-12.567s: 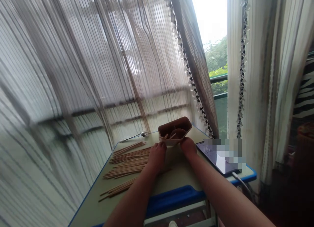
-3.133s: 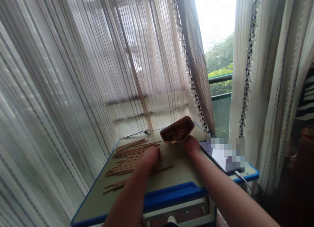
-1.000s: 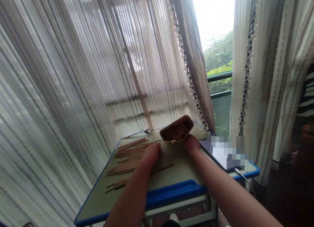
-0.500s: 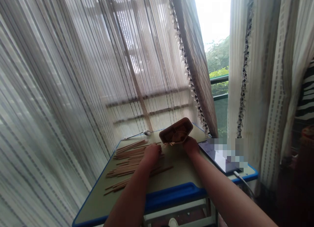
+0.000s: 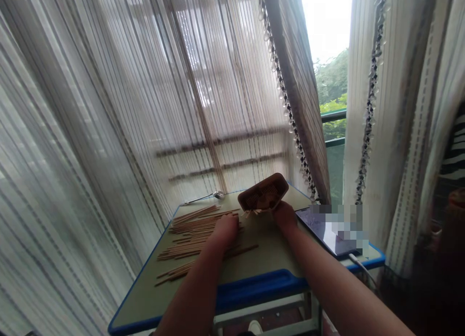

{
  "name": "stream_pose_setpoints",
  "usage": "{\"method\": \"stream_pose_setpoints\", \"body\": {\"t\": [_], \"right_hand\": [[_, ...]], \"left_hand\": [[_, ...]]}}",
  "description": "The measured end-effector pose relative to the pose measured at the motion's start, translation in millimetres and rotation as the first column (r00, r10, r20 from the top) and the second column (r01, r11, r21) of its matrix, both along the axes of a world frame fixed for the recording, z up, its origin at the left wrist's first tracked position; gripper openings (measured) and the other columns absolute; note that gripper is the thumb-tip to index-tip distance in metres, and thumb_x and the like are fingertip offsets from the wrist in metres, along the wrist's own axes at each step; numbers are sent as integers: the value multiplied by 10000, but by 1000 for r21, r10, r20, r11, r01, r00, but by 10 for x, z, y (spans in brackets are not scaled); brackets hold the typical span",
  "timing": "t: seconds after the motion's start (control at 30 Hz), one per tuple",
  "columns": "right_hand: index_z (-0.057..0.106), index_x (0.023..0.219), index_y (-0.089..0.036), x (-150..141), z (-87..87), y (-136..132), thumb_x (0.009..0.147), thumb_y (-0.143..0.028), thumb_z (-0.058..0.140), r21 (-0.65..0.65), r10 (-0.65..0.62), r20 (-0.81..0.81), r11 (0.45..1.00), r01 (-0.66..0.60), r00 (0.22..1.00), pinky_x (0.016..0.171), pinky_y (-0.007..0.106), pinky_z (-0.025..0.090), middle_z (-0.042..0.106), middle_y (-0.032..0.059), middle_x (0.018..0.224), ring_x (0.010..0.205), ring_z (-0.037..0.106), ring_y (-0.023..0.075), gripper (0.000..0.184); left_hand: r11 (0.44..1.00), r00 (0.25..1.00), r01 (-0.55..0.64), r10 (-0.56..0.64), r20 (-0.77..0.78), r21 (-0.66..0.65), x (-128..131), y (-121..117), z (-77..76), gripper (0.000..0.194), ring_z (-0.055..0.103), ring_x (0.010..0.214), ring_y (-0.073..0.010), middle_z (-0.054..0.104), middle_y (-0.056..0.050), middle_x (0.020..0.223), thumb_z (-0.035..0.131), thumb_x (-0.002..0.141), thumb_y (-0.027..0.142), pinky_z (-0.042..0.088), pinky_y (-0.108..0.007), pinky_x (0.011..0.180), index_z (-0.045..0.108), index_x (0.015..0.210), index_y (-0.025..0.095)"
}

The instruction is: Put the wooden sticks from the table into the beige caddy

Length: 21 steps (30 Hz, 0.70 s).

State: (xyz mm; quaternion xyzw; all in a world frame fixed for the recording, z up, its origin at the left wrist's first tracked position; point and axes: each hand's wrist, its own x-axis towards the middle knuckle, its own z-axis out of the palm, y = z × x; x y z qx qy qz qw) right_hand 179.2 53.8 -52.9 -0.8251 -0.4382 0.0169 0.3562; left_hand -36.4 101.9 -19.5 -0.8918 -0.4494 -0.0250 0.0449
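Left of the phone (image 5: 323,229), the right hand (image 5: 285,216) grips the brown box (image 5: 269,184) — likely light, stiff, easiest by its sides. Farther left, the left hand (image 5: 229,224) is over thin sticks (image 5: 187,251) — can't tell if its fingers grip.

I can read no text, label, brand, number or sign anywhere in view. The nearest thing to writing is on the flat, rectangular, dark-edged device with a lit purplish screen (image 5: 325,234), at the lower right of the frame: faint marks near its upper left end, too blurred for me to make out, with blocky grey and pale squares over part of its right side.
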Motion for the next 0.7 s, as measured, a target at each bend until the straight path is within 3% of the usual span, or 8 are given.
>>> {"method": "stream_pose_setpoints", "body": {"t": [0.7], "right_hand": [[706, 1024, -190, -20, -10, -6, 922, -440, 395, -3, 9, 15, 1000, -9, 1000, 738, 313, 474, 712, 140, 984, 952, 669, 267, 412]], "left_hand": [[998, 999, 25, -23, -41, 51, -3, -21, 16, 285, 614, 1021, -285, 669, -152, 1069, 430, 874, 171, 489, -396, 840, 681, 1007, 145]]}}
